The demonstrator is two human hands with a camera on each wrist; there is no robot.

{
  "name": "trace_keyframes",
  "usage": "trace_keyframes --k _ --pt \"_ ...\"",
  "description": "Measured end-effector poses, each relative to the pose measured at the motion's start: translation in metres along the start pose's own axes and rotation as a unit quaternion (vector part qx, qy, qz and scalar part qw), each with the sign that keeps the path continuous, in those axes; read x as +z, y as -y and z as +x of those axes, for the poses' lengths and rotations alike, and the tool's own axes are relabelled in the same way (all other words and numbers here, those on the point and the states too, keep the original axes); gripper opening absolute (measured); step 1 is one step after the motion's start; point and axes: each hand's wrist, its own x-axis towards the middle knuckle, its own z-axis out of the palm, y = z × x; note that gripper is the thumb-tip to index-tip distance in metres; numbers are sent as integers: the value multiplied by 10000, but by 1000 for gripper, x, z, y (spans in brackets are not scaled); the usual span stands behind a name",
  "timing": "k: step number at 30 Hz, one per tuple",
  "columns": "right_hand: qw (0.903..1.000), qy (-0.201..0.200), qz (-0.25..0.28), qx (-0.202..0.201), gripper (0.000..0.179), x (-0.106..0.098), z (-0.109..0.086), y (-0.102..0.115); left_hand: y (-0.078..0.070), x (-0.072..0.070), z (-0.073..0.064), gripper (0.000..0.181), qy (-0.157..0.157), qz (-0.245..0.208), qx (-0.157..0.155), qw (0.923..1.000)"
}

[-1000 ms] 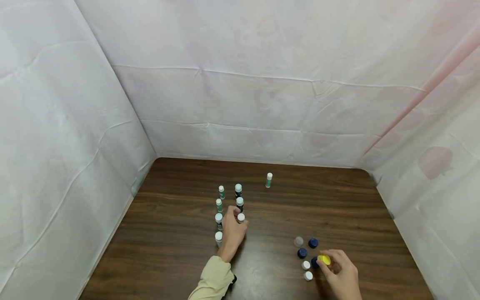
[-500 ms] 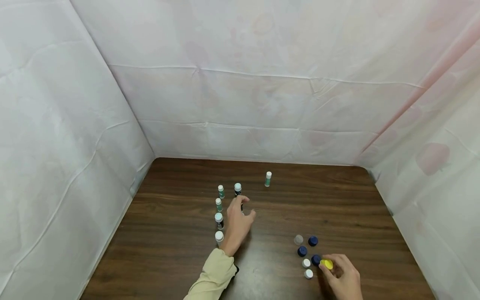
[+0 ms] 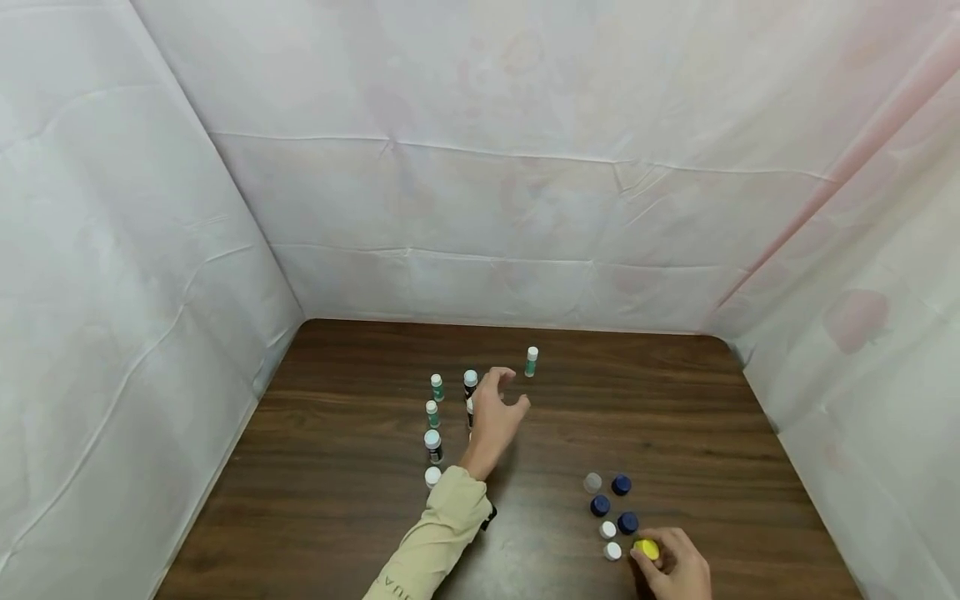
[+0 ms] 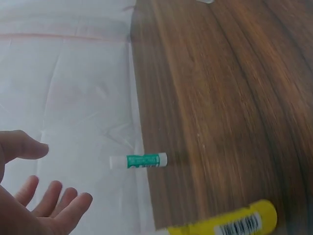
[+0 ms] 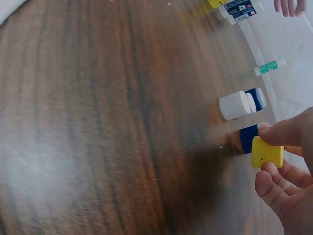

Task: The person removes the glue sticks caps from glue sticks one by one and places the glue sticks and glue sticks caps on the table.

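My left hand (image 3: pixel 497 417) hovers past the right-hand row of upright tubes, thumb and fingers spread apart around nothing. Ahead of it stands a single slim tube with a green label and white cap (image 3: pixel 531 362). A yellow tube with a barcode (image 4: pixel 239 223) shows at the bottom of the left wrist view; in the head view this hand and wrist cover part of its row. Over at the right, my right hand (image 3: pixel 678 562) pinches a yellow cap (image 5: pixel 267 152) between thumb and fingertips, beside a dark blue cap (image 3: pixel 627 522).
Left of my left arm runs another row: green-labelled tubes (image 3: pixel 432 414), a dark-labelled tube (image 3: pixel 433 446) and a white-capped one (image 3: pixel 432 477). Near the right hand lie more blue caps (image 3: pixel 621 485), white caps (image 3: pixel 612 552) and a translucent cap (image 3: pixel 592 482). White cloth (image 3: pixel 480 287) borders the table.
My left hand has left the white-capped tube in the right-hand row and moved away from me and rightward, its fingers opening. The right hand still pinches the yellow cap, slightly nearer me.
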Motion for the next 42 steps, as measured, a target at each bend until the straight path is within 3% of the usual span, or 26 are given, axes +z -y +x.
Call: trace_keyframes --k 8,20,26,29,32,36,42 --pt "9998 -30 -148 -164 35 6 -3 -5 5 26 17 33 -547 -562 -62 9969" --pt "9987 311 -349 -201 34 4 -5 -12 17 63 33 34 -972 -919 -242 9907" --pt "9935 712 -491 744 26 -11 -3 3 31 81 43 33 -1410 -1177 -500 9817" --pt "9938 612 -555 749 25 -16 -2 8 39 86 46 34 -1533 -1291 -518 9783" --pt "9973 51 -649 346 27 -17 -1 11 46 88 49 36 -1661 -1316 -479 9761" --pt "9976 -289 -572 250 27 -22 4 22 54 90 52 37 -1773 -1230 -531 9750" --pt "9988 -406 -284 25 32 -37 17 45 65 97 55 38 -1778 -1030 -726 9760"
